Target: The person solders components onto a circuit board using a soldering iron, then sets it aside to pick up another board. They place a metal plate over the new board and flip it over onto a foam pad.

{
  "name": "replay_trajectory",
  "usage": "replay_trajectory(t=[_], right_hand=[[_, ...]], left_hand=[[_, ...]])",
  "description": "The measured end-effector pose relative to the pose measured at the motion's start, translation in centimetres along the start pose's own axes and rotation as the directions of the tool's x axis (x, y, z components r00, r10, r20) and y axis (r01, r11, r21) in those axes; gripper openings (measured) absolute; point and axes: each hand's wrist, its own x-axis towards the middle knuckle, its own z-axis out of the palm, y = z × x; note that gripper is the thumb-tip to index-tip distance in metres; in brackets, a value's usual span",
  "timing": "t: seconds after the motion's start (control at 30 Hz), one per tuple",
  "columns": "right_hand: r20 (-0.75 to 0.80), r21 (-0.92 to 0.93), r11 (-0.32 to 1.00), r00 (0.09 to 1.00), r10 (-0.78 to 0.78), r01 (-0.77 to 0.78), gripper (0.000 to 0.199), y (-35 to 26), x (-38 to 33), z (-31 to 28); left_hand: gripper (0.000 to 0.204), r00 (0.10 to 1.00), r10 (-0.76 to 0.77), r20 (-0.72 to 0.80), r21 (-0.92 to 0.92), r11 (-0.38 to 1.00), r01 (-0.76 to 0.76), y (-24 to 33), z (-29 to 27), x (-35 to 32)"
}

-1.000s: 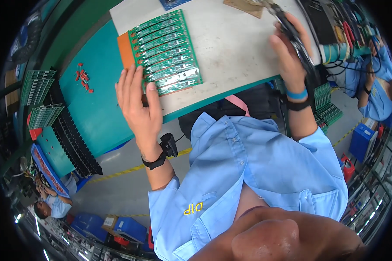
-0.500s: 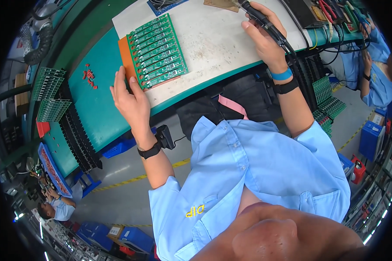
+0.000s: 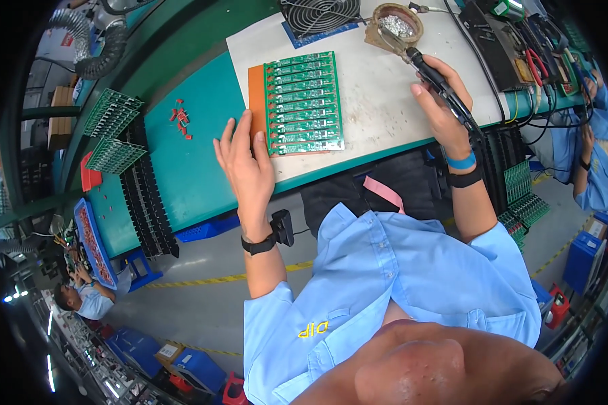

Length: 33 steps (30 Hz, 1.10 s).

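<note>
A panel of green circuit boards [image 3: 304, 101], made of several narrow strips side by side, lies over an orange backing plate [image 3: 256, 91] on the white sheet. My left hand [image 3: 248, 158] is open, its fingers stretched along the orange plate's left edge and the thumb by the panel's near corner. In my right hand [image 3: 446, 101] is a soldering iron [image 3: 434, 75] with a black handle and cable. Its metal tip points away from me, at the near rim of a round brown pot [image 3: 412, 17] full of silvery bits. Whether the tip touches is unclear.
Small red parts [image 3: 182, 120] lie scattered on the green mat [image 3: 196, 169]. Racks of boards [image 3: 115, 111] stand at left, near a blue tray [image 3: 92, 243]. A black fan [image 3: 321, 15] sits beyond the panel. Tools and a black box [image 3: 483, 50] fill the far right; co-workers sit on both sides.
The view has shifted, bringing the fan and the pot into fuller sight. My left hand stays at the orange plate, and the right still holds the iron by the pot.
</note>
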Motion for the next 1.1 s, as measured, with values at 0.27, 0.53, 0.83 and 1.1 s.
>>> replay_trajectory(t=[0.27,0.53,0.83,1.1], right_hand=[[0.051,-0.006,1.000,0.999,0.011,-0.011,0.041,-0.9,-0.2,-0.6],[0.351,0.035,0.993,0.932,0.095,-0.114,0.042,-4.9,-0.9,0.3],[0.409,0.004,0.999,0.912,0.029,-0.034,0.044,-5.0,-0.5,0.7],[0.452,0.015,1.000,0.892,-0.004,-0.004,0.043,-4.5,0.3,1.3]], left_hand=[[0.036,0.999,-0.021,-0.043,-0.044,0.999,0.019,0.1,0.0,0.1],[0.033,0.998,-0.041,-0.036,-0.073,0.997,0.038,0.2,-0.1,0.5],[0.034,0.998,-0.058,-0.030,-0.102,0.993,0.054,0.5,-0.3,0.2],[0.038,0.999,-0.034,-0.025,-0.090,0.995,0.031,0.4,-0.3,0.2]])
